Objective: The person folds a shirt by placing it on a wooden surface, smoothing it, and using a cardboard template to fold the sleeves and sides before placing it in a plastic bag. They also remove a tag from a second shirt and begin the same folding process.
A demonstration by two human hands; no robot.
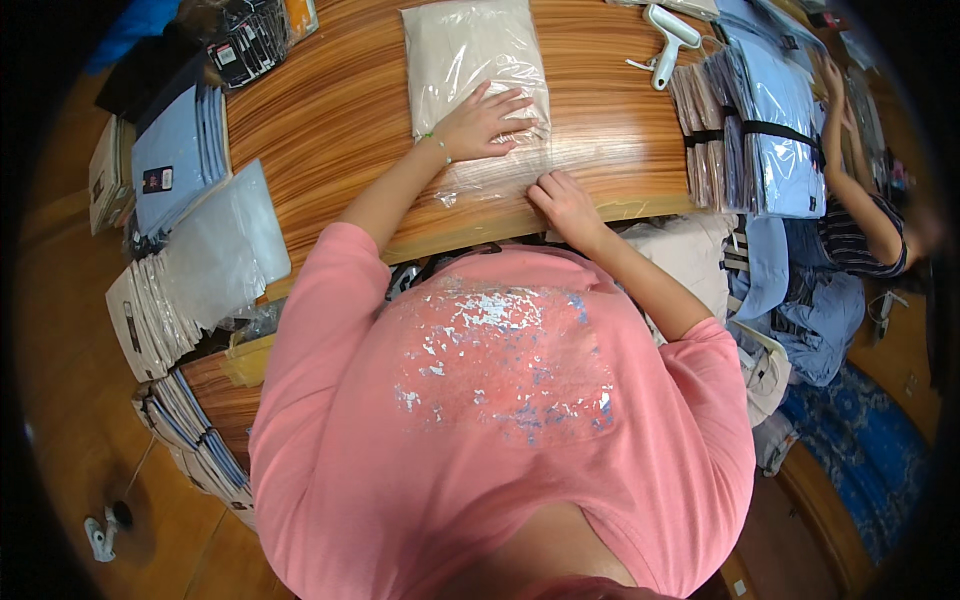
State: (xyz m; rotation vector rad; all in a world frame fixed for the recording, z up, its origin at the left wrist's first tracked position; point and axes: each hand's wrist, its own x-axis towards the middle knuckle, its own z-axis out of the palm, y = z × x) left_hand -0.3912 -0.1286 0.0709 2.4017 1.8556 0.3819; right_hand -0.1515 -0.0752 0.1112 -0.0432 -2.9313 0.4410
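A folded beige garment in a clear plastic bag (470, 50) lies flat on the wooden table in front of me. My left hand (487, 122) rests on the near part of the bag, its fingers stretched out and spread to the right. The empty end of the bag spreads toward the table's near edge. At that end's right corner is my right hand (567, 207), its fingers bent and drawn together against the plastic. Whether it pinches the film is hard to make out.
Left stand bagged blue garments (168, 140), clear plastic bags (225, 230) and bagged beige garments (145, 310). A white lint roller (672, 42) lies at the far right, by strapped stacks of folded clothes (780, 130). Another person's arm (850, 150) reaches in beyond these stacks.
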